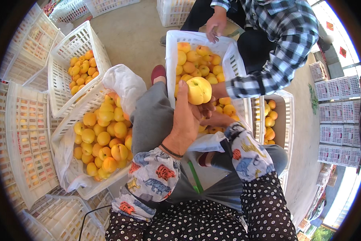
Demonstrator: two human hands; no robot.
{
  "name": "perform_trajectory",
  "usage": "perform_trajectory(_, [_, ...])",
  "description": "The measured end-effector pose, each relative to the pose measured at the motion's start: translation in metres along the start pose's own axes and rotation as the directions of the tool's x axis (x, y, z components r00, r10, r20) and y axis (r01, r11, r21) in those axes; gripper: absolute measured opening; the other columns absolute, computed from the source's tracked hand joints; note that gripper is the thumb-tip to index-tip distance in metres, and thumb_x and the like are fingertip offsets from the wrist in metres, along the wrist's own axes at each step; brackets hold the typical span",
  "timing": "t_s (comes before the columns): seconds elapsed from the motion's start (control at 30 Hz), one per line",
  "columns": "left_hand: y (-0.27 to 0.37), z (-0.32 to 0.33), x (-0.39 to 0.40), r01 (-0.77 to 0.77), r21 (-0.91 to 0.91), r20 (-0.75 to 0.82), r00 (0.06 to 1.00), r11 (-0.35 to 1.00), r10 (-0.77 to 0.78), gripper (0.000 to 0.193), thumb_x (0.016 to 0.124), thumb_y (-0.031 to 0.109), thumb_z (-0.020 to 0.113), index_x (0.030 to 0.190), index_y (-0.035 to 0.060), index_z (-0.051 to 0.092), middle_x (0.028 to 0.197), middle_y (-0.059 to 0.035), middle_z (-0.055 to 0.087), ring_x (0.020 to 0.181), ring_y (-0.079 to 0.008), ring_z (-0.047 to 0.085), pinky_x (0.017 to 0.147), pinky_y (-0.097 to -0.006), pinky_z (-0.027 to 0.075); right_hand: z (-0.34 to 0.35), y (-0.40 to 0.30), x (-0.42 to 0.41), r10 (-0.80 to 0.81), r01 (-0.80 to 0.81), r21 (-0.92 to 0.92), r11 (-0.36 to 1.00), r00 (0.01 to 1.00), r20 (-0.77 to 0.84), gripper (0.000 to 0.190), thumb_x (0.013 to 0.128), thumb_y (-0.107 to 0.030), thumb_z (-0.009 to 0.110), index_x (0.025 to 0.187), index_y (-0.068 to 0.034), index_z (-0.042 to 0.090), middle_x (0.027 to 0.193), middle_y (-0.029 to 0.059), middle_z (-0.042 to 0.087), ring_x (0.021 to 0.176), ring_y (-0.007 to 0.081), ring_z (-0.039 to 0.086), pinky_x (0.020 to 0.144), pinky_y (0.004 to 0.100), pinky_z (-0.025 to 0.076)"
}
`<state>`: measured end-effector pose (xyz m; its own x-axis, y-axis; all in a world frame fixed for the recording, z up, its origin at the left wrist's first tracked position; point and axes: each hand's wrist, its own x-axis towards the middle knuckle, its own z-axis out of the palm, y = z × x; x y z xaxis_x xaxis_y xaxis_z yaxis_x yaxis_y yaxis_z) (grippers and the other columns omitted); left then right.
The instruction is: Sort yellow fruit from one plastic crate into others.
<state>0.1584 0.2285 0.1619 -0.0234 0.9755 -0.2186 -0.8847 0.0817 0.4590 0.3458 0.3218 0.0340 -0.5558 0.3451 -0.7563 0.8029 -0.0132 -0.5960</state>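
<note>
My left hand (185,120) is shut on a yellow stone fruit (199,90), peach-like with a clear cleft, raised above the middle crate. My right hand (218,120) is just to its right, its fingertips partly hidden behind the left hand; whether it holds anything cannot be told. Below both hands stands a white plastic crate (172,37) with a pale liner, full of yellow-orange fruit (195,58). A co-worker's hand (219,91) reaches into this crate behind the held fruit. The co-worker's other hand (215,25) is at the crate's far rim.
At my left, a lined crate (70,123) holds more fruit (103,138). Beyond it stands another part-filled crate (55,75). Stacked crates (32,141) line the far left. Right of the middle crate is a cardboard-lined crate (289,120) with fruit. More stacks (338,120) stand across the floor.
</note>
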Motion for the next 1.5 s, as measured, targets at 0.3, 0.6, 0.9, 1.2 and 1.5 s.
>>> perform_trajectory(0.3, [-0.006, 0.0, 0.003, 0.02, 0.005, -0.064, 0.998, 1.0, -0.02, 0.049, 0.097, 0.054, 0.043, 0.108, 0.0074, 0.054, 0.09, -0.0071, 0.063, 0.072, -0.0217, 0.062, 0.057, -0.0302, 0.048, 0.026, -0.006, -0.107, -0.39, 0.462, 0.887, 0.012, 0.819, -0.421, 0.059, 0.093, -0.042, 0.052, 0.137, -0.004, 0.045, 0.127, 0.0169, 0.059, 0.106, 0.0331, 0.062, 0.082, 0.0387, 0.05])
perform_trajectory(0.6, [-0.021, 0.002, -0.009, 0.107, 0.106, 0.08, 0.99, 0.989, -0.116, 0.039, 0.096, 0.04, 0.052, 0.12, 0.009, 0.051, 0.109, -0.0079, 0.061, 0.086, -0.022, 0.059, 0.069, -0.0335, 0.048, 0.059, -0.056, -0.141, -0.325, 0.582, 0.763, -0.282, 0.69, -0.647, 0.066, 0.088, -0.035, 0.055, 0.144, -0.007, 0.036, 0.122, 0.0184, 0.059, 0.107, 0.0383, 0.059, 0.085, 0.0427, 0.05])
perform_trajectory(0.9, [-0.021, 0.009, -0.03, 0.252, -0.038, 0.079, 0.965, 0.967, -0.249, 0.044, 0.1, 0.047, 0.042, 0.125, 0.0116, 0.05, 0.115, -0.0061, 0.061, 0.101, -0.0204, 0.06, 0.086, -0.037, 0.05, 0.095, -0.115, -0.151, -0.281, 0.943, 0.168, 0.289, 0.251, -0.926, 0.059, 0.085, -0.013, 0.059, 0.137, 0.0, 0.035, 0.13, 0.0182, 0.05, 0.122, 0.0302, 0.049, 0.105, 0.0419, 0.039])
perform_trajectory(1.2, [-0.016, 0.006, -0.042, 0.394, -0.125, 0.208, 0.908, 0.911, -0.364, 0.048, 0.1, 0.048, 0.042, 0.129, 0.0101, 0.048, 0.115, -0.0088, 0.061, 0.104, -0.0204, 0.062, 0.09, -0.0342, 0.052, 0.08, -0.113, -0.161, -0.642, 0.539, -0.458, 0.707, 0.218, -0.735, 0.055, 0.083, -0.017, 0.067, 0.132, -0.002, 0.047, 0.134, 0.0206, 0.049, 0.122, 0.0319, 0.05, 0.101, 0.04, 0.04])
perform_trajectory(1.5, [-0.016, 0.009, -0.047, 0.311, 0.232, 0.34, 0.862, 0.921, -0.377, 0.053, 0.1, 0.052, 0.039, 0.126, 0.0059, 0.047, 0.101, -0.0136, 0.064, 0.076, -0.0232, 0.068, 0.07, -0.0354, 0.059, 0.059, -0.126, -0.154, -0.241, 0.788, 0.358, 0.5, 0.524, -0.817, 0.041, 0.104, -0.029, 0.039, 0.125, 0.003, 0.054, 0.115, 0.0115, 0.063, 0.106, 0.0171, 0.059, 0.092, 0.0286, 0.046])
